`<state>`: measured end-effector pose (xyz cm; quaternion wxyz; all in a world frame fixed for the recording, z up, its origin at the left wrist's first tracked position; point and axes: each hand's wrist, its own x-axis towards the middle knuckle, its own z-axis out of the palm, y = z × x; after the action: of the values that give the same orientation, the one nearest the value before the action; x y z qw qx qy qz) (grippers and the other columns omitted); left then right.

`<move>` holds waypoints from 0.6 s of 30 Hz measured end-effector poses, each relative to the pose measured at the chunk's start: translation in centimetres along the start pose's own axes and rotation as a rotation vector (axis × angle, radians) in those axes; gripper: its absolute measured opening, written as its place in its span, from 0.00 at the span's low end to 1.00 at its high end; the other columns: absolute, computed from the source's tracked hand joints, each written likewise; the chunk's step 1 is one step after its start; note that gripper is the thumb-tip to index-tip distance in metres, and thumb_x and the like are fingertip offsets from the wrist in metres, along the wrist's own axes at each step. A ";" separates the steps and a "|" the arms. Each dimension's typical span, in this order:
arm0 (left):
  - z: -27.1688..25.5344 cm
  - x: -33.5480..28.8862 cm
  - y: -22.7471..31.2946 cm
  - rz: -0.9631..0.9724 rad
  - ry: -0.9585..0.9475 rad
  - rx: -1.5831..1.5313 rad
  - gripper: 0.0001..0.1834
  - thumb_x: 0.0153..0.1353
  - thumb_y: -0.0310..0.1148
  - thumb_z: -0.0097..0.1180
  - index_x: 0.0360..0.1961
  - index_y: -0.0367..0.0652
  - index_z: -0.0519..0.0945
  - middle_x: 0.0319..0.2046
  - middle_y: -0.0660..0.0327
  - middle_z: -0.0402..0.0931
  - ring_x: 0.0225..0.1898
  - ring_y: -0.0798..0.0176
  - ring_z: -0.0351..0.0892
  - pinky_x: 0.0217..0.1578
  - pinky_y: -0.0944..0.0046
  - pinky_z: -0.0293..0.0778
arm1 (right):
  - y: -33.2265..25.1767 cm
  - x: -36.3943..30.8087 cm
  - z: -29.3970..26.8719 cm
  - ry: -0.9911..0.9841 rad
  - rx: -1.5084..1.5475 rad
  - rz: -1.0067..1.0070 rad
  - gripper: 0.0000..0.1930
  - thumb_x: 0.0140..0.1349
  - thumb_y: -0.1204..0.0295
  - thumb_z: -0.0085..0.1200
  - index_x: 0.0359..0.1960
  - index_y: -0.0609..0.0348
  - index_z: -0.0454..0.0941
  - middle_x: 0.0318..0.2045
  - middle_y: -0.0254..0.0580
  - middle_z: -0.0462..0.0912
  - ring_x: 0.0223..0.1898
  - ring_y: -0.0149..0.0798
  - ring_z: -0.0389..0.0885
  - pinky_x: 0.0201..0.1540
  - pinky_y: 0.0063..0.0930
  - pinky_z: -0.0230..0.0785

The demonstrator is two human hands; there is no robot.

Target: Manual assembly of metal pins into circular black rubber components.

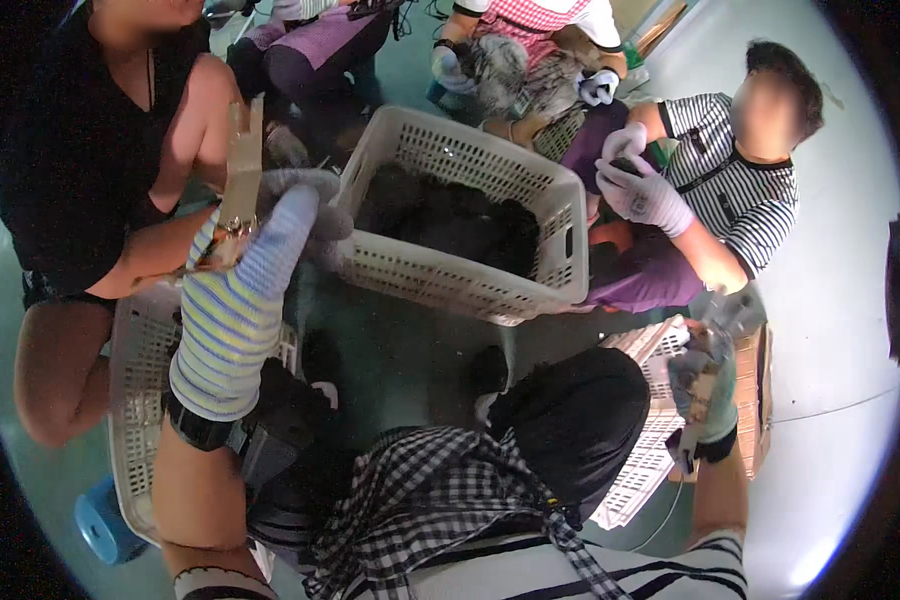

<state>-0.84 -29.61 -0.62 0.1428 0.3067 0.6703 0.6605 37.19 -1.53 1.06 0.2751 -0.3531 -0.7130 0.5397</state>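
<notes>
My left hand (pixel 238 325), in a striped knit glove, is raised at the left of the white basket (pixel 460 275). Its greyish fingertips are smeared but look closed together near the basket's left rim; what they hold is too small to make out. A tan strip (pixel 242 175) with metal bits stands up along this hand. Low on the right, my right hand (pixel 708 380) wears a greenish-grey glove beside a stack of white crates (pixel 645 440). Its fingers are blurred, and another tan piece lies across it. The basket holds dark, fluffy material (pixel 450 215).
Seated people surround the basket. On the right, a person's gloved hands (pixel 645 190) hold a small dark item; at the back, another person handles grey fur (pixel 500 70). Another white basket (pixel 135 400) and a blue stool (pixel 110 525) stand left. A cardboard box (pixel 755 400) is right.
</notes>
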 end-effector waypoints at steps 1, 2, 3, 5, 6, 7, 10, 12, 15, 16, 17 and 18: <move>0.4 0.0 1.3 0.016 -0.006 0.008 0.16 0.67 0.37 0.48 0.51 0.39 0.77 0.44 0.63 0.78 0.42 0.70 0.76 0.43 0.68 0.72 | -1.5 1.0 0.3 -0.057 0.401 0.350 0.14 0.60 0.75 0.52 0.47 0.64 0.72 0.35 0.36 0.80 0.29 0.24 0.76 0.25 0.11 0.68; 0.6 0.2 1.5 0.036 -0.003 -0.010 0.16 0.67 0.37 0.48 0.50 0.39 0.77 0.44 0.63 0.78 0.43 0.71 0.76 0.43 0.69 0.72 | -0.6 2.6 1.0 -0.300 -0.335 -0.218 0.15 0.57 0.74 0.54 0.47 0.64 0.73 0.33 0.36 0.80 0.30 0.26 0.78 0.26 0.16 0.70; 0.5 0.1 1.9 0.053 0.009 -0.017 0.16 0.67 0.37 0.49 0.50 0.39 0.78 0.45 0.63 0.77 0.43 0.71 0.76 0.43 0.70 0.72 | 0.5 4.2 2.4 -0.523 -1.062 -0.803 0.16 0.55 0.73 0.55 0.46 0.63 0.74 0.32 0.37 0.80 0.31 0.29 0.79 0.28 0.20 0.71; 1.0 1.4 1.7 -0.064 0.027 -0.084 0.15 0.66 0.36 0.50 0.49 0.39 0.78 0.44 0.63 0.78 0.42 0.71 0.77 0.41 0.70 0.73 | -0.6 6.3 9.7 -0.814 -1.170 -1.014 0.19 0.47 0.70 0.57 0.43 0.61 0.75 0.30 0.40 0.80 0.32 0.39 0.79 0.32 0.30 0.72; 0.9 1.5 0.9 -0.030 0.064 -0.112 0.12 0.64 0.31 0.52 0.45 0.38 0.78 0.39 0.61 0.80 0.39 0.69 0.79 0.38 0.69 0.75 | -0.4 6.6 13.0 -0.928 -1.166 -0.900 0.18 0.44 0.70 0.58 0.40 0.57 0.76 0.35 0.40 0.79 0.38 0.42 0.79 0.36 0.35 0.72; 0.7 1.5 0.0 0.004 0.103 -0.135 0.09 0.61 0.27 0.53 0.42 0.37 0.79 0.34 0.59 0.81 0.35 0.66 0.81 0.35 0.68 0.76 | 0.3 6.6 15.7 -1.042 -1.154 -0.787 0.16 0.42 0.70 0.59 0.37 0.53 0.77 0.40 0.41 0.78 0.43 0.45 0.78 0.40 0.39 0.71; 0.1 2.0 -0.9 0.306 0.077 0.316 0.13 0.57 0.22 0.51 0.44 0.38 0.79 0.37 0.56 0.81 0.36 0.57 0.81 0.37 0.65 0.76 | 8.7 7.7 20.8 -1.087 -0.845 -0.693 0.17 0.48 0.71 0.55 0.42 0.59 0.74 0.38 0.45 0.79 0.43 0.49 0.78 0.44 0.41 0.71; -0.8 2.3 -3.0 0.214 0.087 0.234 0.14 0.54 0.20 0.51 0.44 0.37 0.78 0.38 0.53 0.80 0.36 0.55 0.81 0.38 0.63 0.75 | 10.6 8.3 27.0 -1.305 -0.934 -0.386 0.20 0.52 0.71 0.52 0.48 0.62 0.70 0.39 0.50 0.80 0.44 0.51 0.78 0.45 0.41 0.71; 0.9 2.8 -2.7 0.236 0.030 0.171 0.16 0.50 0.20 0.54 0.43 0.37 0.78 0.36 0.53 0.80 0.36 0.54 0.81 0.37 0.63 0.75 | 18.5 10.2 33.2 -1.190 -1.007 -0.358 0.26 0.52 0.68 0.55 0.54 0.62 0.64 0.40 0.52 0.81 0.42 0.54 0.80 0.42 0.42 0.72; 0.7 3.5 -4.0 0.276 -0.006 0.363 0.19 0.47 0.21 0.56 0.44 0.36 0.77 0.35 0.54 0.81 0.35 0.55 0.81 0.37 0.64 0.75 | 19.9 11.1 34.5 -1.176 -0.902 -0.292 0.29 0.51 0.66 0.58 0.55 0.62 0.64 0.43 0.54 0.79 0.44 0.52 0.80 0.44 0.41 0.72; -1.0 3.1 -4.8 0.255 0.011 0.409 0.19 0.47 0.21 0.56 0.44 0.36 0.77 0.35 0.54 0.81 0.35 0.55 0.81 0.37 0.64 0.75 | 14.6 9.6 37.1 -1.156 -0.943 -0.239 0.30 0.52 0.65 0.59 0.56 0.60 0.64 0.46 0.54 0.78 0.49 0.52 0.77 0.47 0.42 0.72; -0.9 3.3 -4.8 0.203 0.004 0.372 0.20 0.46 0.21 0.56 0.44 0.36 0.77 0.34 0.54 0.80 0.35 0.56 0.81 0.36 0.64 0.75 | 13.1 9.7 37.5 -1.078 -0.936 -0.346 0.26 0.51 0.66 0.59 0.52 0.57 0.69 0.45 0.51 0.78 0.49 0.50 0.76 0.49 0.42 0.70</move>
<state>-5.00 -28.09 -4.56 0.0150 0.3924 0.7467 0.5368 5.10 -13.16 -21.39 -0.2120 -0.0012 -0.9507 0.2265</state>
